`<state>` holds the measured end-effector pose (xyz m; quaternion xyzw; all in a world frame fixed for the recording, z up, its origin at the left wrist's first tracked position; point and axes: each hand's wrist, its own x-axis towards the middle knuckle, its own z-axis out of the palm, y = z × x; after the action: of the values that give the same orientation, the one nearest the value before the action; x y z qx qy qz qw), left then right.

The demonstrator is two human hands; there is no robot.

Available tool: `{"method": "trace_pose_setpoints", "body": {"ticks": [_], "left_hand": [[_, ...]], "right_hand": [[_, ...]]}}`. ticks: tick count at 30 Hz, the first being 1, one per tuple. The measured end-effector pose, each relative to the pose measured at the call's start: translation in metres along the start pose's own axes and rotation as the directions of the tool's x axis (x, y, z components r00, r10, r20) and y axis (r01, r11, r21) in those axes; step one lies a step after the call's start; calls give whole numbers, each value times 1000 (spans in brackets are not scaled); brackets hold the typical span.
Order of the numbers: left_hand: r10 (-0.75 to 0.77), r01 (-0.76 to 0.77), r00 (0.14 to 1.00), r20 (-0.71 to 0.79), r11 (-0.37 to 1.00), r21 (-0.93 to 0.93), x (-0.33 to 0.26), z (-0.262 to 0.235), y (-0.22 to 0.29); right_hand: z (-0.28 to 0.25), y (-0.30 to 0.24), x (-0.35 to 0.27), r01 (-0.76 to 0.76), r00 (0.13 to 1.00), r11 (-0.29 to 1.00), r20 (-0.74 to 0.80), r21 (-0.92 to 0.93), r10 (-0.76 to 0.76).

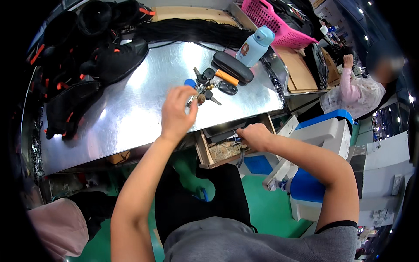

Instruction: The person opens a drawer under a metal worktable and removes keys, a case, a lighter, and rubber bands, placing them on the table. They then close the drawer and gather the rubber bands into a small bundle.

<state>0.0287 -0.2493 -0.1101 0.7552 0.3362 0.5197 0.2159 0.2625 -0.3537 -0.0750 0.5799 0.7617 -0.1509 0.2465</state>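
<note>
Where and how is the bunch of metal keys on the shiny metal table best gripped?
Probably at the clustered middle of the bunch of metal keys, from above on the near left, beside the bare left hand: keys splay outward from there, while the long black rounded case lies toward the far right.

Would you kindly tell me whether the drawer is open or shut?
Open: the drawer juts out from under the table, its inside visible beside the right hand.
</note>
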Motion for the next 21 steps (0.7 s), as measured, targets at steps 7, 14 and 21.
{"method": "trace_pose_setpoints", "body": {"ticks": [7, 14, 21], "left_hand": [[-204, 392, 819, 537, 882, -263, -47, 10, 69], [-254, 514, 751, 609, 805, -297, -61, 37, 61], [-311, 458, 817, 486, 862, -219, -78, 33, 51]], "right_hand": [[-28, -8, -11, 43, 988, 971, -154, 237, -6], [-33, -8, -8, 155, 971, 773, -240, 615, -3], [15, 24, 11, -128, 992, 425, 111, 896, 64]]}}
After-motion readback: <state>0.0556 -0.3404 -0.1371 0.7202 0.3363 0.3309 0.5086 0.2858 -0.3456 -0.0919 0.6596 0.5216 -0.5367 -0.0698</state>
